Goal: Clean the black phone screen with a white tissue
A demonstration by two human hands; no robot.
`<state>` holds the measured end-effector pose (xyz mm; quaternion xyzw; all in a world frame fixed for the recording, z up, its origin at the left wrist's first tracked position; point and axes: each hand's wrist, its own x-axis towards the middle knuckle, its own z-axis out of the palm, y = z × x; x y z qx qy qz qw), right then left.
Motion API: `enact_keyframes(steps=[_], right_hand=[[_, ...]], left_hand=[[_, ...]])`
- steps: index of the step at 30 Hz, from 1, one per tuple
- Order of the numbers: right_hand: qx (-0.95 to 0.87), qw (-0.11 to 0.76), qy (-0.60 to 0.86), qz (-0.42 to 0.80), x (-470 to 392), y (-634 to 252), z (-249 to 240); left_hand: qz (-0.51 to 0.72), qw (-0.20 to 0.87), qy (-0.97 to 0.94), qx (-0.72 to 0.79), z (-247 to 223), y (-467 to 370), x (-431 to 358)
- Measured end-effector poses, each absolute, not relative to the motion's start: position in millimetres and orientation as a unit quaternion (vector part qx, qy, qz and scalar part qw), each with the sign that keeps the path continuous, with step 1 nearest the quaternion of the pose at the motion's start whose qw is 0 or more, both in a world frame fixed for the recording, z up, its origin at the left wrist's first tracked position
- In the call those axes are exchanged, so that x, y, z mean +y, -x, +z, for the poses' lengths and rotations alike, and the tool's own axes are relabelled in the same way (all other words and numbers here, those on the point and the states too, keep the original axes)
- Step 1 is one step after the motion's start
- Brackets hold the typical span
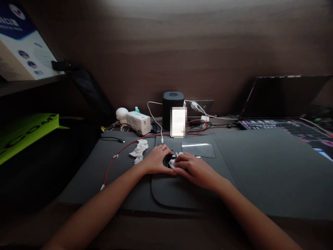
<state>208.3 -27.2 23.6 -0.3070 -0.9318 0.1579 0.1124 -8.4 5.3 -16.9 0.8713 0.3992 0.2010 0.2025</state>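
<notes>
A dark smartphone [169,158] lies flat on the grey mat, largely covered by both hands. My left hand [159,160] grips its left end, with thumb and fingers spread around the edges. A crumpled white tissue [171,164] is pinched under the fingers of my right hand [191,167] and pressed against the phone's face. Just behind the right hand lies a clear rectangular glass sheet [199,149], like a screen protector. More crumpled tissue [139,150] rests left of my left hand.
Behind the hands stand a dark cylindrical speaker [173,100] and a small white box [138,122]. A red cable [112,160] curves across the mat [262,163] at left. An open laptop [283,99] is at right. A white cable plug [162,140] ends near the left hand.
</notes>
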Motion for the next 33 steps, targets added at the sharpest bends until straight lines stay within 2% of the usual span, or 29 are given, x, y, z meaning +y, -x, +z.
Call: enact_keyframes(steps=[4, 7, 12, 18, 25, 28, 33], right_hand=[[-0.942, 0.118, 0.285, 0.133, -30, -198, 21], [-0.944, 0.112, 0.266, 0.158, -32, -198, 23], [-0.929, 0.115, 0.298, 0.186, -27, -215, 30], [-0.935, 0.124, 0.291, 0.157, -32, -202, 27], [-0.905, 0.099, 0.331, 0.248, -23, -228, 36], [-0.897, 0.106, 0.365, 0.224, -19, -234, 36], [-0.913, 0.091, 0.331, 0.220, -21, -235, 35]], left_hand=[[0.194, 0.189, -0.877, 0.398, -17, 8, 6], [0.187, 0.178, -0.878, 0.403, -18, 8, 5], [0.199, 0.202, -0.871, 0.402, -17, 9, 5], [0.200, 0.191, -0.875, 0.398, -19, 9, 5], [0.193, 0.208, -0.869, 0.404, -16, 10, 5], [0.193, 0.210, -0.867, 0.408, -14, 9, 3], [0.192, 0.210, -0.867, 0.408, -11, 9, 3]])
